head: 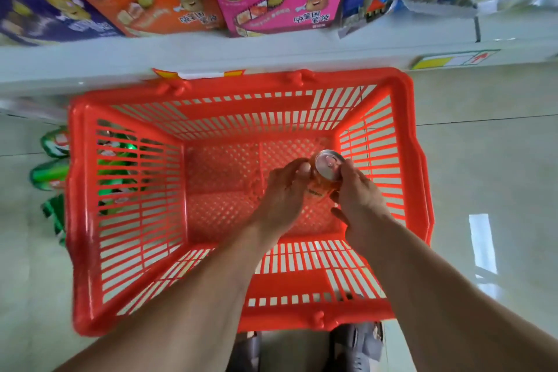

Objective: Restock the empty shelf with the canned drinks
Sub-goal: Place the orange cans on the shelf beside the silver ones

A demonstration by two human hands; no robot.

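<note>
I'm standing on pale floor tiles (483, 160) in a shop aisle, looking straight down past the front edge of a white shelf (90, 60).

The orange drink can (327, 166) is down inside the red plastic basket (90, 220), near its far right corner, silver top with the pull tab facing up at me. Both my hands are on it: my left hand (282, 190) curls round its left side, fingertips by the rim, and my right hand (359, 190) wraps the right side. So each grip is closed on that one can, and it looks like the only can left on the basket's latticed bottom. Whether it is off the bottom yet I cannot tell.

Outward from there, the basket sits tight against the shelf front. Through its left wall and just beyond it I see green cans (52, 172) lying lower down. Above the shelf edge stand an orange snack carton (157, 9) and a pink snack carton (280, 9), with a yellow price tag (453, 59) on the rail.

What worries me: the can is smooth, so a loose hold could let it slip back. On the way up it could also clip the basket rim. It has to go to the low row, not this full one.
</note>
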